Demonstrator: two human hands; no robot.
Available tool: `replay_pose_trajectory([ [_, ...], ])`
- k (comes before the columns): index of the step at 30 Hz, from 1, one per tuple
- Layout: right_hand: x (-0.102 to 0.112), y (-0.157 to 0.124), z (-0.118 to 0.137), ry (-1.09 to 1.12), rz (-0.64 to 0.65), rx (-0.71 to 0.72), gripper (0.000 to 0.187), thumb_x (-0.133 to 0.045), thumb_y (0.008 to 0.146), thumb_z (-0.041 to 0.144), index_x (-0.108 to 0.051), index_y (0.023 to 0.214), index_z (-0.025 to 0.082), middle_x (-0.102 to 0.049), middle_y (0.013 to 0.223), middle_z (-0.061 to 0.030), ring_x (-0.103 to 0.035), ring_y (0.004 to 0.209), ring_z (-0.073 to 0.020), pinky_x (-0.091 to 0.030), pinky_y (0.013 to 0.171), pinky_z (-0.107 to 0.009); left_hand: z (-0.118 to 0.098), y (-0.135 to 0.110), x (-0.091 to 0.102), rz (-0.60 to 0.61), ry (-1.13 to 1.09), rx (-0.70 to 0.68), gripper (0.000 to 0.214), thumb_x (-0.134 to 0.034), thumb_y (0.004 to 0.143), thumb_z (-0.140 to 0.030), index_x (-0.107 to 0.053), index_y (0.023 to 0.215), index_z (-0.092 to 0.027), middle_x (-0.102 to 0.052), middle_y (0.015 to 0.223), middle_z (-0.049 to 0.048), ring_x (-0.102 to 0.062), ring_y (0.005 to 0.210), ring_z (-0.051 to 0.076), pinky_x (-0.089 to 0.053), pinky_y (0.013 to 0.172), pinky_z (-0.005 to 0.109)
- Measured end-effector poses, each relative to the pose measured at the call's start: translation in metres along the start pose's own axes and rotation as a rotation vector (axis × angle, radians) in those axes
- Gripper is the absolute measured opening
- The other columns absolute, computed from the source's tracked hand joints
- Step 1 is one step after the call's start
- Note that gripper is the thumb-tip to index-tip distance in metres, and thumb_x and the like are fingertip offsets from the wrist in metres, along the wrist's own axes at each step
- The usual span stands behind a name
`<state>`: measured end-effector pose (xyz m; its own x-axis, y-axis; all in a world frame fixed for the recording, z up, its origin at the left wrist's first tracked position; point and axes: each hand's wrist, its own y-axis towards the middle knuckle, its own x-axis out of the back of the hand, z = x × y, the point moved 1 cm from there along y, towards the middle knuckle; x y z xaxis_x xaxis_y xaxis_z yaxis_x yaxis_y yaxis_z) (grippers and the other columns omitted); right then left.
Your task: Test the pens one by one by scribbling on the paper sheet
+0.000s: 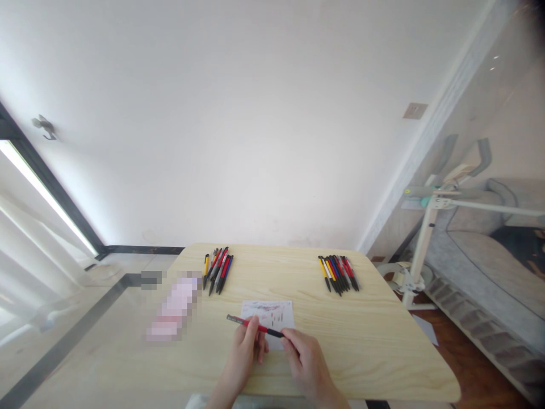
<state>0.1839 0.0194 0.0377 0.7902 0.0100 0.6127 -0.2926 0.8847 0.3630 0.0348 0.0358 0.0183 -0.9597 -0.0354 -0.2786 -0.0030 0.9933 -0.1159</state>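
My left hand [246,352] and my right hand [304,358] both pinch a red and black pen [251,324], which lies nearly level just above a small slip of white paper [276,309] marked with scribbles. The left fingers grip the pen's red middle. The right fingers close on its black right end. The paper lies flat on the light wooden table [361,352], near its front edge.
A bunch of several pens [218,268] lies at the table's back left, another bunch of several pens [338,272] at the back right. A blurred pink object [174,307] lies at the left. A white stand [419,250] and grey sofa [489,255] are to the right.
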Motion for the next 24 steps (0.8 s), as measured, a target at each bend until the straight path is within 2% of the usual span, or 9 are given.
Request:
replay_pose_trajectory([
  [7,0.0046,0.0006,0.0032,0.119,0.060,-0.105,0.029,-0.038,0.090,0.031,-0.054,0.069,0.019,-0.053,0.058,0.0019,-0.049,0.054,-0.0120,-0.033,0.052,-0.021,0.0009,0.0002,0.0015,0.019,0.044,0.019,0.046,-0.045,0.079,-0.052,-0.047,0.048,-0.018,-0.049,0.040,-0.0024,-0.042,0.034,0.008,-0.029,0.037,0.021],
  [11,0.0051,0.0012,0.0011,0.191,0.096,-0.156,0.034,-0.036,0.091,0.034,-0.054,0.068,0.018,-0.050,0.053,0.0032,-0.047,0.051,-0.0108,-0.033,0.051,-0.021,-0.0019,-0.0006,0.0006,0.018,0.064,0.008,0.045,-0.045,0.080,-0.051,-0.047,0.050,-0.018,-0.048,0.038,-0.0032,-0.044,0.034,0.009,-0.033,0.040,0.022],
  [15,0.0044,0.0015,-0.0013,0.258,0.112,-0.211,0.036,-0.036,0.091,0.038,-0.055,0.068,0.017,-0.044,0.048,0.0053,-0.042,0.045,-0.0096,-0.031,0.048,-0.020,-0.0017,-0.0008,0.0003,0.027,0.076,0.009,0.044,-0.044,0.080,-0.052,-0.047,0.052,-0.018,-0.050,0.040,-0.0026,-0.041,0.033,0.008,-0.030,0.038,0.022],
  [19,0.0072,0.0027,0.0014,0.297,0.094,-0.237,0.034,-0.037,0.091,0.039,-0.059,0.078,0.016,-0.043,0.049,0.0054,-0.043,0.046,-0.0099,-0.032,0.048,-0.020,-0.0012,-0.0005,0.0011,0.028,0.084,0.012,0.047,-0.044,0.079,-0.053,-0.047,0.048,-0.018,-0.050,0.040,-0.0017,-0.042,0.033,0.009,-0.031,0.039,0.022],
  [24,0.0060,0.0020,0.0009,0.229,0.040,-0.191,0.025,-0.047,0.085,0.036,-0.058,0.097,0.017,-0.045,0.055,0.0051,-0.044,0.050,-0.0107,-0.031,0.048,-0.021,-0.0040,-0.0005,0.0010,0.016,0.062,0.025,0.052,-0.042,0.079,-0.055,-0.046,0.044,-0.018,-0.049,0.039,-0.0013,-0.041,0.033,0.009,-0.029,0.039,0.023],
])
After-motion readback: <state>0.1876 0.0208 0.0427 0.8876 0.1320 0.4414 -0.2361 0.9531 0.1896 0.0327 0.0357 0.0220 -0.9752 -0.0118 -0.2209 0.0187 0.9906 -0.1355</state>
